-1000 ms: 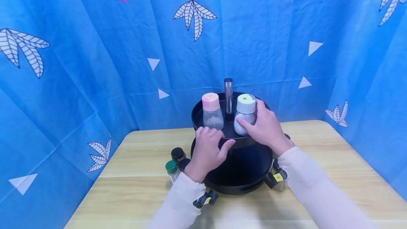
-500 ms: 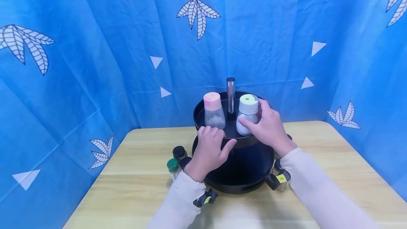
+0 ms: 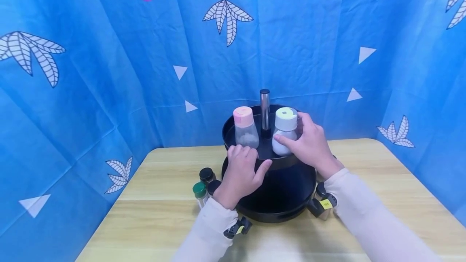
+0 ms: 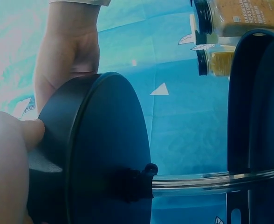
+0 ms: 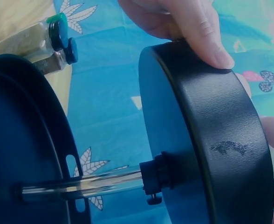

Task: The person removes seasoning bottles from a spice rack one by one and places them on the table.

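A black two-tier round rack stands on the table with a metal post [image 3: 265, 110] through its middle. My left hand [image 3: 240, 173] grips the near rim of the upper tray [image 3: 282, 162], fingers over the edge and thumb outside. On that tray a white-capped jar [image 3: 285, 121] of white contents stands upright. My right hand [image 3: 309, 144] holds this jar, thumb in front, the fingers partly hidden behind it. To its left stands a pink-capped jar [image 3: 244, 118], close to my left fingers. The lower tray [image 3: 273, 216] sits beneath; its visible part holds nothing.
Left of the rack stand a green-capped jar [image 3: 199, 190] and black-capped jars [image 3: 206, 175]. Another dark-capped jar [image 3: 321, 190] is partly hidden by my right wrist. A seasoning jar [image 4: 249, 18] shows in the left wrist view. Blue curtains [image 3: 298, 43] hang around the wooden table [image 3: 156, 213].
The head view has shifted slightly. My right hand and wrist sit a touch farther right, still at the white-capped jar. The left hand keeps its place on the tray rim.
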`<state>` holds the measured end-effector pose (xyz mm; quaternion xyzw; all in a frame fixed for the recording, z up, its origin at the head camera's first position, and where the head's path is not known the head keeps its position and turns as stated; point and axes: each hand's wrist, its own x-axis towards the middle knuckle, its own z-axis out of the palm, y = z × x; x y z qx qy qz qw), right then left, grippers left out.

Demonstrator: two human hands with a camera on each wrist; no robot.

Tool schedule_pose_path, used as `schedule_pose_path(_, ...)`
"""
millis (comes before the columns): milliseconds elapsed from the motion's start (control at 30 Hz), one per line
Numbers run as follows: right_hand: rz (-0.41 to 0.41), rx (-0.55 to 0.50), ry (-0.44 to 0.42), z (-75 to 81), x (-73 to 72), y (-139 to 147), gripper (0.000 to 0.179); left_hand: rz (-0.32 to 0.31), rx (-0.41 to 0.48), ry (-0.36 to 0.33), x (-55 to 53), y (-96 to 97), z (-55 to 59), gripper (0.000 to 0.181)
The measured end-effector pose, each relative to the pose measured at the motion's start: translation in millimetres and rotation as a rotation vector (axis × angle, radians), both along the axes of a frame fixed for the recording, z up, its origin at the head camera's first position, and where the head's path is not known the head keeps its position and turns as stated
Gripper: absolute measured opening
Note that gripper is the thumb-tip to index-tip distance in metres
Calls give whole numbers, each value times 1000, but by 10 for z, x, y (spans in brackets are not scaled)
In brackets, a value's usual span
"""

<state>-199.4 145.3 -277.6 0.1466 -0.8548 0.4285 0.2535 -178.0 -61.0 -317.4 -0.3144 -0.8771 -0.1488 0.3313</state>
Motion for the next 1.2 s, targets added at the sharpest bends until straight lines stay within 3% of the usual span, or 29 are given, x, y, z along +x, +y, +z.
schedule_pose_path(667, -27, 1, 23, 129, 51, 49, 76, 38, 33, 69, 1, 10, -43, 40)
schedule_pose_path(1200, -27, -15, 22, 206, 70, 92, 77, 53, 37, 63, 24, 25, -28, 40)
